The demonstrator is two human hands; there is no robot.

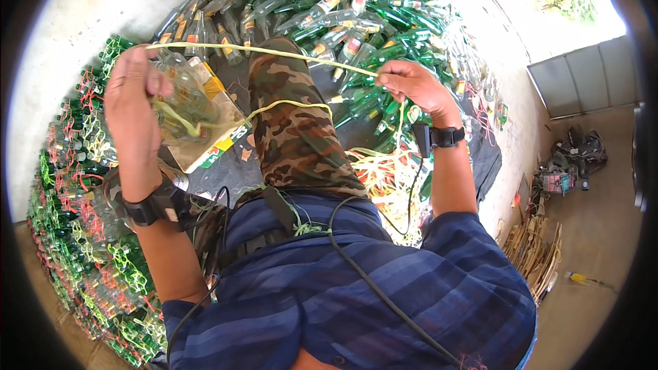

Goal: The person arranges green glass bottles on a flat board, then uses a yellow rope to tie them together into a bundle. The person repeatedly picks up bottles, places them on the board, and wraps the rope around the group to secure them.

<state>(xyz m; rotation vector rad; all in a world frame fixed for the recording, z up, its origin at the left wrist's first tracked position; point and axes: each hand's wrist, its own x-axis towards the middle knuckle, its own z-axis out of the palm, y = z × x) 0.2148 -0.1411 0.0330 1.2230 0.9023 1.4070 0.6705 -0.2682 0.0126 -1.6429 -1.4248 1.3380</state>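
Observation:
A strand of pale yellow plastic twine (272, 52) stretches between my raised hands, above my camouflage-trousered leg (298, 139). My right hand (416, 85) pinches it between thumb and fingers; a tail hangs below toward a tangle of yellow and red twine (383, 167). The other end runs into my left hand (131, 97), whose grip is partly hidden and blurred. From there a slack length of the same twine curves down across my leg. Just beyond my left hand, several clear glass bottles (190, 92) stand bunched on a flattened cardboard carton (191, 160).
Loose green and clear bottles (334, 5) lie heaped ahead. Bottles bundled with coloured twine (92, 236) are stacked along the left wall. Black cables (360, 272) cross my shirt. To the right are a low wall (524, 72), stacked flattened cardboard (532, 246) and a bag (586, 149).

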